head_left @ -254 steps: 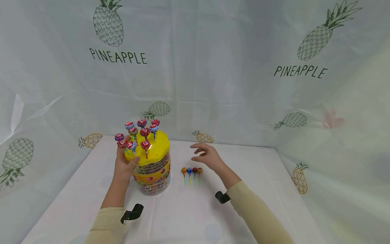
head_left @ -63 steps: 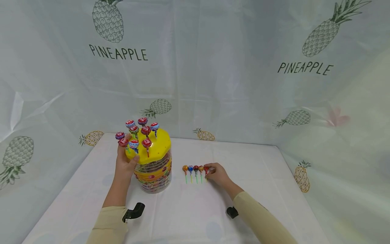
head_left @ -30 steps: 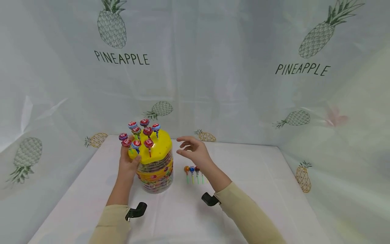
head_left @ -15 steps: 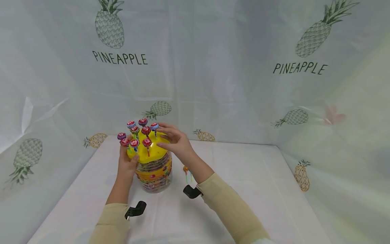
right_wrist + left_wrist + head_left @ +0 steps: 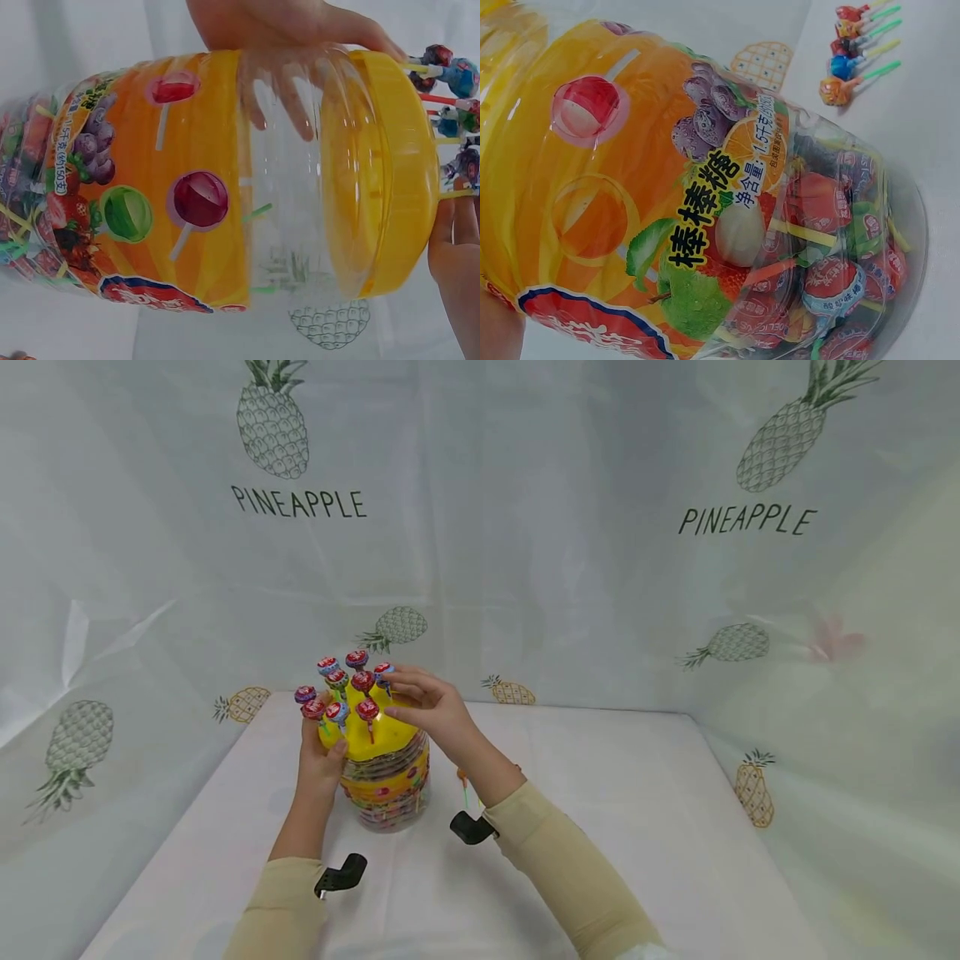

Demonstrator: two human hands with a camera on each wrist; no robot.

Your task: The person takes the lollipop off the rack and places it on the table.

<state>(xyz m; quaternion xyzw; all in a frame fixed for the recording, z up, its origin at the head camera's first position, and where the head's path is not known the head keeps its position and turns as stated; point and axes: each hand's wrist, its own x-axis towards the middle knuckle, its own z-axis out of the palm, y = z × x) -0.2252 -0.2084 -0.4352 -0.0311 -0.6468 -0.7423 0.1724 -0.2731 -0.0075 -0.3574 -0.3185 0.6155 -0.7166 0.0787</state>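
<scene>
My left hand holds a clear plastic lollipop jar by its left side, thumb at the front edge of the yellow lid. Several wrapped lollipops stand upright in the lid. My right hand reaches over the lid's right side, index fingertip right at a blue-and-red lollipop, thumb apart and lower. In the right wrist view, that hand's fingers are close to a lollipop's yellow stick. The jar's label shows fruit, and more lollipops fill its bottom.
On the white table, a row of several loose lollipops lies right of the jar, mostly hidden by my right forearm in the head view; an orange one is nearest the jar. A pineapple-print curtain stands behind and at both sides.
A lollipop at the lid's back right has gone from the lid, and a red one was laid at the row's right end. My right hand has since moved from the row to the lid.
</scene>
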